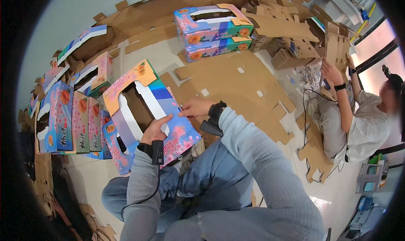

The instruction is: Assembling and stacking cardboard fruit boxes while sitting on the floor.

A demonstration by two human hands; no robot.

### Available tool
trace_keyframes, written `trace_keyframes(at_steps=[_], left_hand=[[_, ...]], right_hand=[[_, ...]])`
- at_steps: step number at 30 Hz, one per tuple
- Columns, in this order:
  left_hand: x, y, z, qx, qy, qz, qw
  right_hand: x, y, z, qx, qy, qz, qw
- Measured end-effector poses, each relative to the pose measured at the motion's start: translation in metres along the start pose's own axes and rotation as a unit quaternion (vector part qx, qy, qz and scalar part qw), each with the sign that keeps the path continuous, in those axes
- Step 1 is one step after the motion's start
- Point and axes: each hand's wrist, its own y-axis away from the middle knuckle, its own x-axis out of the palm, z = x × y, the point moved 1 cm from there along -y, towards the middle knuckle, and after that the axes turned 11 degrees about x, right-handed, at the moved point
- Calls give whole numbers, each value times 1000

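Probably mid-batch, I'd judge: printed carton at lap, approx. formed, L hand atop, R hand at its edge, can't tell if either's pinching; formed cartons stacked beyond, cardboard pile prob. left.

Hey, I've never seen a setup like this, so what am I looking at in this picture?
No machine here: these are a person's own bare hands. A wide fisheye camera on the head looks down, so edges bend and corners go dark. The left hand and right hand are both at a colourful printed box with a long opening; the left thumb lies beside the opening, the right fingertips near the box's edge. Black devices are strapped at the wrists. On the pale floor lie flattened cardboard and more printed boxes, some stacked. At right, another person holds a piece of cardboard.
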Motion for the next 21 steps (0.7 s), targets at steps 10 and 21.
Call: trace_keyframes(at_steps=[10,21], left_hand=[[-14,-5,1,-18,-92,33,995],[-12,2,-6,-93,66,-10,993]], right_hand=[[-2,1,4,-20,48,-21,998],[3,-8,-5,-45,21,-23,998]])
